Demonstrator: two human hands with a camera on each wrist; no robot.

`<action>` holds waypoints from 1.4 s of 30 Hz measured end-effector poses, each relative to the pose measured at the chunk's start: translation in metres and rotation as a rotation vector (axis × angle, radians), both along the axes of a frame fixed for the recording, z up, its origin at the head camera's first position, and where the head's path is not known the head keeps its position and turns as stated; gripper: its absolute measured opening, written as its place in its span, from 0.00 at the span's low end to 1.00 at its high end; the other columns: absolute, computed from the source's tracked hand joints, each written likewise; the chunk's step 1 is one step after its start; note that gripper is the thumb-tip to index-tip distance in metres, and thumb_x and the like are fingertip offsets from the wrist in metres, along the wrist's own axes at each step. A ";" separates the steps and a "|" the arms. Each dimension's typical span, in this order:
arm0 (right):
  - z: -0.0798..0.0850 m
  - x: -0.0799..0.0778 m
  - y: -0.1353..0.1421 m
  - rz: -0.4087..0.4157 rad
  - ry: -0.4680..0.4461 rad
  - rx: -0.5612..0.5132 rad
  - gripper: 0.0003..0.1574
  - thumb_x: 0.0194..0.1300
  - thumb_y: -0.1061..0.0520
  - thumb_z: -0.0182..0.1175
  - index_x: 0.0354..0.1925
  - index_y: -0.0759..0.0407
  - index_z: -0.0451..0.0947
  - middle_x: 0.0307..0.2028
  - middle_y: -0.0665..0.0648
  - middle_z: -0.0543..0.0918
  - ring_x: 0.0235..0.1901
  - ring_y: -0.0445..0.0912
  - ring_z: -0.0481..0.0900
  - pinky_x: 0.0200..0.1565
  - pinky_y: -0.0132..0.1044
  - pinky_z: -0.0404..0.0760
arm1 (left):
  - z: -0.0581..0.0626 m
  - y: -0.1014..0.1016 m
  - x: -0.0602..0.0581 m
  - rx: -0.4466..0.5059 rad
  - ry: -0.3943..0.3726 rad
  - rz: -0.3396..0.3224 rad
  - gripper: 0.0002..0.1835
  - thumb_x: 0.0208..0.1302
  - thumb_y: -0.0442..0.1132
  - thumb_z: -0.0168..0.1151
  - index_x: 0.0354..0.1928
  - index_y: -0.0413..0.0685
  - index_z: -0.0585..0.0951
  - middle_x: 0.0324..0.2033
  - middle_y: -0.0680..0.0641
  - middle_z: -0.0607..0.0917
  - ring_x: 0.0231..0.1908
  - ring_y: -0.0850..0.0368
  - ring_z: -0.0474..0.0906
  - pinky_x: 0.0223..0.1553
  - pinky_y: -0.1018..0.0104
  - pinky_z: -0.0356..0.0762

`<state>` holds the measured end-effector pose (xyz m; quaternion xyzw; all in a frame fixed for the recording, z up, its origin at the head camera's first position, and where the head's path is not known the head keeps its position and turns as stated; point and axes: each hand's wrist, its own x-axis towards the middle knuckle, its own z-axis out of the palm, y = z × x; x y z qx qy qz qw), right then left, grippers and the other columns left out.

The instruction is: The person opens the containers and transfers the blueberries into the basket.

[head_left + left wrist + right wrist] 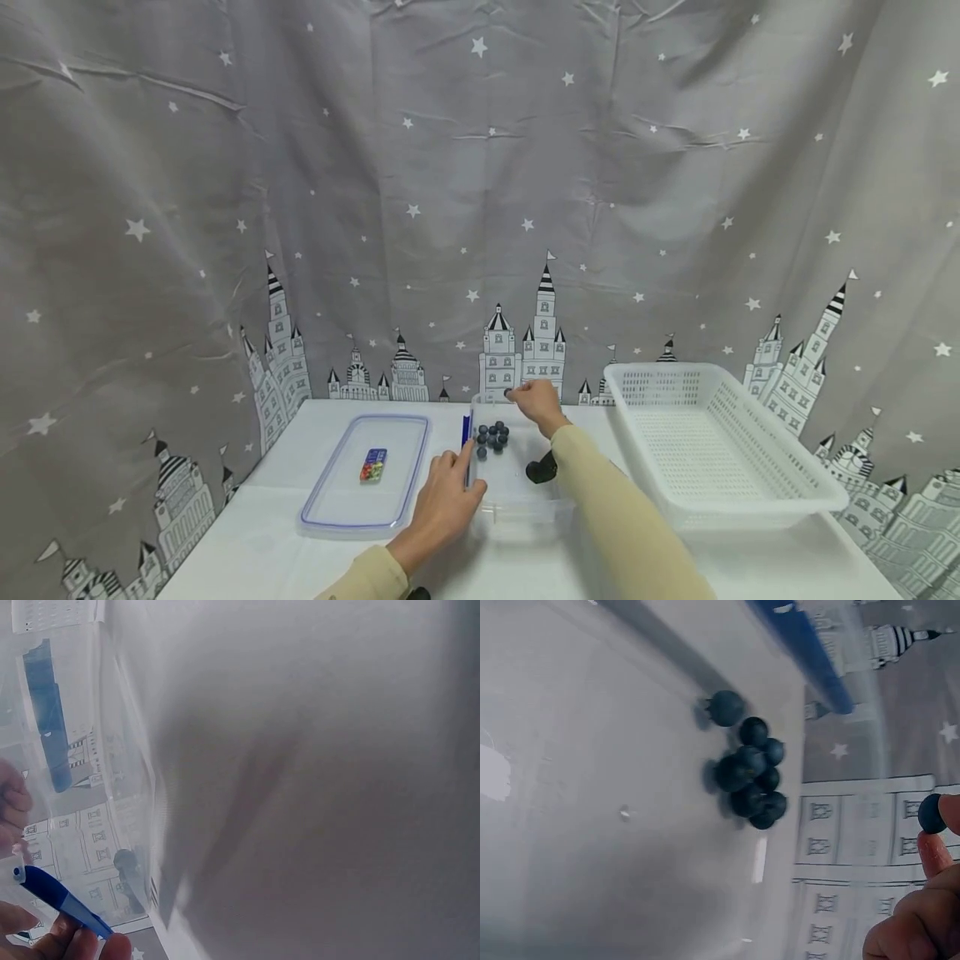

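Dark blue, a single berry (pixel 507 392) was pinched between the right hand's (pixel 538 401) thumb and fingertip, near the clear container's (pixel 525 509) far wall. Other berries (pixel 748 776) were clustered inside. A blue clip (pixel 69 904) was gripped by the left hand (pixel 444 497). Leftward, a lid (pixel 337 492) bore a label (pixel 372 466), too small to be read.

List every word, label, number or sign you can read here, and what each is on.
No text can be read.
Sticker on the lid: markings too small and blurred to read.
Clear box: no writing visible.
Curtain: stars and castles, no words seen.
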<state>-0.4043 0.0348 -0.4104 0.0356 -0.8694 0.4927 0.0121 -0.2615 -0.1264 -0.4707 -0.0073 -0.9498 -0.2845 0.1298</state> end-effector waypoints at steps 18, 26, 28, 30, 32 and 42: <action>0.034 0.009 0.040 0.077 0.029 -0.015 0.19 0.66 0.51 0.64 0.47 0.64 0.84 0.54 0.64 0.83 0.57 0.60 0.78 0.60 0.58 0.74 | 0.005 0.001 -0.006 -0.076 0.067 0.002 0.36 0.65 0.51 0.55 0.73 0.44 0.68 0.49 0.42 0.78 0.50 0.49 0.72 0.46 0.52 0.75; 0.041 0.013 0.060 0.066 0.042 -0.001 0.20 0.67 0.51 0.63 0.48 0.66 0.83 0.57 0.65 0.81 0.53 0.56 0.78 0.53 0.51 0.77 | 0.007 0.000 -0.013 -0.106 0.031 -0.003 0.37 0.64 0.53 0.55 0.72 0.43 0.69 0.51 0.41 0.77 0.52 0.47 0.71 0.49 0.49 0.75; 0.043 0.014 0.066 0.062 0.046 0.002 0.21 0.67 0.51 0.62 0.49 0.67 0.83 0.57 0.65 0.81 0.51 0.54 0.78 0.50 0.47 0.78 | 0.007 0.001 -0.013 -0.102 0.017 -0.005 0.37 0.64 0.53 0.55 0.73 0.43 0.68 0.51 0.41 0.77 0.51 0.48 0.71 0.49 0.49 0.75; 0.045 0.013 0.073 0.059 0.044 0.008 0.21 0.66 0.51 0.63 0.49 0.67 0.83 0.56 0.65 0.82 0.43 0.49 0.78 0.43 0.42 0.78 | 0.006 0.001 -0.011 -0.093 0.006 -0.005 0.37 0.64 0.53 0.55 0.73 0.44 0.67 0.51 0.41 0.77 0.51 0.48 0.71 0.48 0.49 0.75; 0.047 0.012 0.080 0.048 0.044 0.026 0.21 0.66 0.50 0.63 0.48 0.65 0.84 0.54 0.63 0.83 0.31 0.44 0.75 0.34 0.36 0.73 | 0.005 0.001 -0.010 -0.086 0.001 -0.006 0.37 0.64 0.53 0.55 0.74 0.45 0.67 0.51 0.41 0.77 0.50 0.49 0.71 0.48 0.49 0.75; 0.058 0.007 0.126 0.079 0.026 0.067 0.23 0.70 0.49 0.60 0.54 0.63 0.82 0.62 0.64 0.77 0.32 0.41 0.68 0.27 0.34 0.67 | 0.003 0.000 -0.011 -0.086 0.002 -0.004 0.39 0.62 0.52 0.58 0.74 0.45 0.66 0.52 0.41 0.77 0.51 0.48 0.72 0.47 0.50 0.77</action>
